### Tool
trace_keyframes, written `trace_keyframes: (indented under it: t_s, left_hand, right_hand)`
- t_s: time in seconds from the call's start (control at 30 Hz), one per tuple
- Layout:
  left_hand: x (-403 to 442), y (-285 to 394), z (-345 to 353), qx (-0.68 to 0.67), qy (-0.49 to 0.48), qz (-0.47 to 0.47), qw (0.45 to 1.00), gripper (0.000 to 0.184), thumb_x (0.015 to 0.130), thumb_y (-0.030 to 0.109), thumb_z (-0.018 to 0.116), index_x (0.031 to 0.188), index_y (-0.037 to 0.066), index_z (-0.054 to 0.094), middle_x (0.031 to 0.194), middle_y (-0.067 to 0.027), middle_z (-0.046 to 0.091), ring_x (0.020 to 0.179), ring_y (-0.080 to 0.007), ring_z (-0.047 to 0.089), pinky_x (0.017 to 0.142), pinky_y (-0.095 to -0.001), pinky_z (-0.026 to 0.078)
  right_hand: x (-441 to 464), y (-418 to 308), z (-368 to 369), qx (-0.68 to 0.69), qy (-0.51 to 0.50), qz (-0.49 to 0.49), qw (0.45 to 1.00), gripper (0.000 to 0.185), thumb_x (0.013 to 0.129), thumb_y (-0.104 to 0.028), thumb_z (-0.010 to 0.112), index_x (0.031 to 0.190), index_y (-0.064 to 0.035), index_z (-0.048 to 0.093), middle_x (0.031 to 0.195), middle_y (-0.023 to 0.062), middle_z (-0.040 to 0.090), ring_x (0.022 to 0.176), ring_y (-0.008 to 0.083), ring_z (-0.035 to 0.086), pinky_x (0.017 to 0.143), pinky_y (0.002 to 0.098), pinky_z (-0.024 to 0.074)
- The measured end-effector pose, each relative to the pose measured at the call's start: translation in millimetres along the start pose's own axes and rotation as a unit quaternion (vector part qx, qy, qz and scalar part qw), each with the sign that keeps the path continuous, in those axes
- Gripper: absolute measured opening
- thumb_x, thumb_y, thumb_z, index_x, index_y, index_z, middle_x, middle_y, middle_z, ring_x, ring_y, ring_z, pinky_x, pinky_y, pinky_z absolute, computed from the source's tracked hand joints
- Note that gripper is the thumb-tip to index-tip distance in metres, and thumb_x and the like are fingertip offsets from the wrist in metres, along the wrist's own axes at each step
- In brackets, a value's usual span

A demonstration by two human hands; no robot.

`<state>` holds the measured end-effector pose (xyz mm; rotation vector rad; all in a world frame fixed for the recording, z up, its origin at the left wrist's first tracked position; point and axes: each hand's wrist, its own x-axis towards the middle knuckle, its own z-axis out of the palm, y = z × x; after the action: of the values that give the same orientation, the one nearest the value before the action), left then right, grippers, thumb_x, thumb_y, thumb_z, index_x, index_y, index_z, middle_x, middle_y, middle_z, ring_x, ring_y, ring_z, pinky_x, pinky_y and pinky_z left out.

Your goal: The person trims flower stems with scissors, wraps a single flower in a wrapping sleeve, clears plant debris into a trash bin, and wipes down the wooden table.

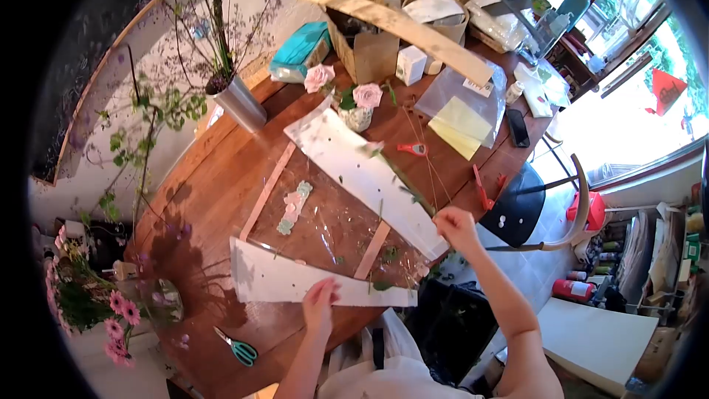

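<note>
Scissors (235, 343) by the near-left edge of the worktop (229, 166). My left hand (319, 307) is half-curled over the lower white strip (266, 273), can't tell if holding anything; right hand (459, 229), near-right edge, pinches a green stem (413, 192) over the upper white strip (362, 185).

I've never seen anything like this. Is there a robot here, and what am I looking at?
No robot: these are a person's bare hands, seen in a single picture from a camera worn on their head, looking forward and down.

On the wooden table lie two white panels, with scissors near the closer edge. Farther back are pink roses in a small pot, a tall metal vase and a phone.

The right hand seems to pinch a thin stem. The left hand is over the nearer panel; whether it holds anything is unclear.
</note>
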<state>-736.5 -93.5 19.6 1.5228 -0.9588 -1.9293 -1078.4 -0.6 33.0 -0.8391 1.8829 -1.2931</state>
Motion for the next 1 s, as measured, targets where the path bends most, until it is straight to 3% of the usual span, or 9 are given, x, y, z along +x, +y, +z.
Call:
trace_keyframes:
  t_s: [0.13,0.23,0.5,0.57,0.63,0.67,0.73,0.93,1.0]
  left_hand:
    - [5,50,86,-0.145,-0.174,-0.016,0.974,0.03,0.091,0.015,0.057,0.117,0.0,0.059,0.1,-0.0068,0.064,0.074,-0.0087,0.055,0.067,-0.0204,0.046]
    - [-3,81,110,-0.109,-0.132,0.077,0.982,0.028,0.091,0.011,0.055,0.116,0.0,0.06,0.101,-0.0048,0.064,0.08,-0.0065,0.055,0.074,-0.0195,0.044]
    - [0,81,93,0.025,-0.199,0.057,0.978,0.015,0.088,0.004,0.06,0.101,-0.002,0.066,0.087,-0.0046,0.066,0.077,-0.0093,0.06,0.073,-0.0213,0.048]
    - [0,77,79,0.026,-0.164,0.066,0.984,0.015,0.087,0.003,0.061,0.1,-0.002,0.066,0.088,-0.0057,0.066,0.076,-0.0103,0.061,0.072,-0.0216,0.049]
    - [-5,75,70,0.021,-0.128,0.078,0.989,0.015,0.086,0.002,0.062,0.1,-0.002,0.066,0.088,-0.0066,0.066,0.076,-0.0116,0.062,0.07,-0.0223,0.051]
    - [-9,78,68,0.014,-0.111,0.089,0.99,0.015,0.085,0.001,0.063,0.099,-0.002,0.066,0.088,-0.007,0.066,0.076,-0.0123,0.062,0.07,-0.0229,0.052]
    - [-18,86,65,0.012,-0.083,0.118,0.989,0.013,0.085,0.001,0.063,0.097,-0.002,0.065,0.087,-0.0077,0.066,0.075,-0.0133,0.063,0.069,-0.0242,0.053]
    - [-33,99,62,-0.006,-0.067,0.15,0.986,0.008,0.084,0.002,0.065,0.091,-0.002,0.065,0.087,-0.0085,0.066,0.075,-0.015,0.064,0.07,-0.0274,0.055]
    - [-34,96,65,0.013,-0.056,0.16,0.985,0.009,0.083,0.003,0.066,0.091,-0.002,0.066,0.083,-0.0076,0.066,0.072,-0.0142,0.063,0.069,-0.0258,0.053]
  right_hand:
    - [-59,-54,35,0.15,-0.164,0.159,0.962,0.009,0.088,-0.004,0.055,0.087,0.0016,0.061,0.069,0.001,0.06,0.061,0.0049,0.051,0.055,0.0194,0.0382]
    - [-78,-56,40,0.177,-0.204,0.147,0.951,0.01,0.09,-0.004,0.053,0.091,0.0023,0.061,0.069,0.0014,0.06,0.061,0.0052,0.051,0.054,0.0193,0.0375]
    - [-78,-20,30,0.119,-0.333,0.144,0.924,0.011,0.088,-0.011,0.058,0.087,-0.0013,0.063,0.076,0.0003,0.062,0.067,0.007,0.056,0.059,0.0218,0.0441]
    - [-44,-2,13,-0.086,-0.108,0.055,0.989,0.011,0.078,-0.015,0.068,0.083,-0.0059,0.062,0.082,0.0076,0.065,0.071,0.0187,0.06,0.062,0.0313,0.048]
    - [16,54,-24,-0.335,0.222,-0.029,0.915,0.037,0.075,-0.018,0.066,0.106,-0.0038,0.054,0.1,0.0188,0.055,0.091,0.032,0.056,0.073,0.0405,0.0484]
    - [32,59,-42,-0.424,0.293,0.043,0.856,0.04,0.076,-0.021,0.066,0.108,-0.0038,0.051,0.104,0.0205,0.049,0.097,0.035,0.051,0.077,0.0433,0.0474]
    - [54,100,-72,-0.577,0.222,0.134,0.774,0.042,0.076,-0.029,0.07,0.107,-0.005,0.053,0.105,0.017,0.05,0.101,0.0346,0.049,0.078,0.0454,0.0475]
    - [35,126,-90,-0.393,0.392,-0.098,0.826,0.019,0.076,-0.013,0.07,0.08,-0.0001,0.056,0.124,0.0239,0.046,0.117,0.0367,0.043,0.089,0.0412,0.0415]
    - [-16,64,-79,0.073,0.32,-0.118,0.937,0.017,0.082,-0.01,0.066,0.097,-0.0032,0.061,0.129,0.0176,0.046,0.103,0.0265,0.054,0.083,0.032,0.0434]
